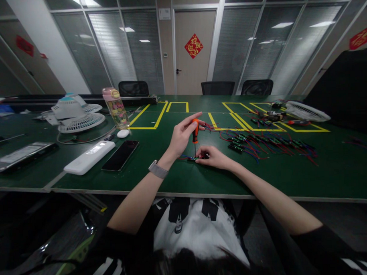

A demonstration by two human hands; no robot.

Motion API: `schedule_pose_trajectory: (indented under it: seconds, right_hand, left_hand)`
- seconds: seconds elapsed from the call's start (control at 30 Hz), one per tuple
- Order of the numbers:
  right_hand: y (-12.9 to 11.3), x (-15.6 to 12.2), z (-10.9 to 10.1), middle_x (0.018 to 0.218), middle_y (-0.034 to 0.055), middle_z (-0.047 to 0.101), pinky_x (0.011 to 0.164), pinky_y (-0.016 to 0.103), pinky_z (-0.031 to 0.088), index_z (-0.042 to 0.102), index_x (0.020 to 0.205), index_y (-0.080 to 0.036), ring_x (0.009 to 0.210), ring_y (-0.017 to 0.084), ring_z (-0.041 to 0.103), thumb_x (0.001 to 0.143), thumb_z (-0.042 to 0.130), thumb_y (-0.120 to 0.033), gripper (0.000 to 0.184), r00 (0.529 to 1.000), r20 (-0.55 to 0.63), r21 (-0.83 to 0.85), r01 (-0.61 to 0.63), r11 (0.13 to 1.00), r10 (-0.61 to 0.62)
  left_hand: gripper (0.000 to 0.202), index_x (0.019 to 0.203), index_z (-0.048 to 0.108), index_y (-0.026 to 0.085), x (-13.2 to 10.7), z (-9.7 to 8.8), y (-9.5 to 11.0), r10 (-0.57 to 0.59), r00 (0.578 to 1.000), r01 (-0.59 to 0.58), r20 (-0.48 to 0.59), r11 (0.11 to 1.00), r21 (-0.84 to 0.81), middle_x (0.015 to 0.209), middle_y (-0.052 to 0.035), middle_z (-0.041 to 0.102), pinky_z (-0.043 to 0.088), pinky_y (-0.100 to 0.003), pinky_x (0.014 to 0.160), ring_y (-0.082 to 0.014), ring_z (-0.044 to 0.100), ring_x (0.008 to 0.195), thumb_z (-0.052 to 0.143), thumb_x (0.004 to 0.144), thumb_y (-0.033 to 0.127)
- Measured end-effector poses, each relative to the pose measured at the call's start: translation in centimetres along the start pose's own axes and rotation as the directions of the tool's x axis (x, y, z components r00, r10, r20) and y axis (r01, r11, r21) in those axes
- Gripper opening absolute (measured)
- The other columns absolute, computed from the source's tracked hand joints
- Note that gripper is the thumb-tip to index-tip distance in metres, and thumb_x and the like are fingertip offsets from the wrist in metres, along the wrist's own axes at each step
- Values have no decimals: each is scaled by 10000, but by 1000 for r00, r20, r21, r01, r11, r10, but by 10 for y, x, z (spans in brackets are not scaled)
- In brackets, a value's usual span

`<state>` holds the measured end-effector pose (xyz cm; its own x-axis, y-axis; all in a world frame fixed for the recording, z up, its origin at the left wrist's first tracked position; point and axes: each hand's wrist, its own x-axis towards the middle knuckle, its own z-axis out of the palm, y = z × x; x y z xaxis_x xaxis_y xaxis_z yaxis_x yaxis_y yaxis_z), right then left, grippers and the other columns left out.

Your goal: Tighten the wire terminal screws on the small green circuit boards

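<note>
My left hand (180, 137), a watch on its wrist, is closed around an orange-handled screwdriver (195, 131) held upright, tip down on a small black wired module (194, 157). My right hand (213, 157) rests on the green table (179, 177) and pinches that module from the right, holding it against the surface. Red and blue wires trail from the module toward my left hand.
Several similar wired modules (262, 143) lie spread to the right. On the left are a black phone (120, 155), a white power bank (89, 157), a white mouse (122, 133), a pink-lidded bottle (115, 107) and a desk fan (77, 115). Another fan (307, 111) lies far right.
</note>
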<state>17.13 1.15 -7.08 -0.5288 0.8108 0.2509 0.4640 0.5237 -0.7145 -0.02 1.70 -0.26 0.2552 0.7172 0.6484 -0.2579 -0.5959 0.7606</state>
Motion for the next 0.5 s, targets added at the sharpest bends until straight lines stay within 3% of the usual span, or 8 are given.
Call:
schedule_pose_trajectory:
  seconds: [0.07, 0.17, 0.33, 0.5]
  right_hand:
    - [0, 0, 0, 744, 13, 625, 651, 264, 450, 636, 824, -155, 681, 139, 564, 745, 677, -268, 144, 1000, -2, -3, 4, 1000, -4]
    - [-1, 0, 0, 743, 13, 625, 650, 264, 450, 633, 818, -155, 680, 139, 560, 743, 675, -266, 141, 1000, -3, 0, 3, 1000, -3]
    - [-2, 0, 0, 733, 8, 618, 643, 261, 447, 628, 807, -159, 670, 135, 552, 742, 677, -265, 134, 1000, 3, 3, -4, 1000, 4]
    - [0, 0, 0, 739, 12, 616, 650, 264, 446, 627, 813, -155, 676, 138, 553, 739, 678, -263, 140, 1000, -1, 16, -2, 1000, 2]
  left_hand:
    - [298, 1146, 664, 228, -1, 1, 2, 11, 999, -9, -38, 999, 50, 979, -41, 699, 503, -275, 761, -125, 626, 791, 621, 860, 295]
    - [288, 1114, 684, 235, -1, 0, 1, 26, 997, -17, -71, 993, 120, 1012, -38, 690, 494, -263, 768, -119, 611, 804, 655, 835, 303]
    - [328, 1225, 626, 257, 1, -1, -3, -11, 1000, 11, 21, 1000, -28, 1100, -56, 688, 506, -300, 809, -153, 644, 906, 492, 927, 284]
    - [301, 1127, 677, 241, 0, 0, 0, 23, 999, -21, -42, 998, 66, 1031, -41, 700, 505, -264, 768, -122, 617, 821, 656, 830, 290]
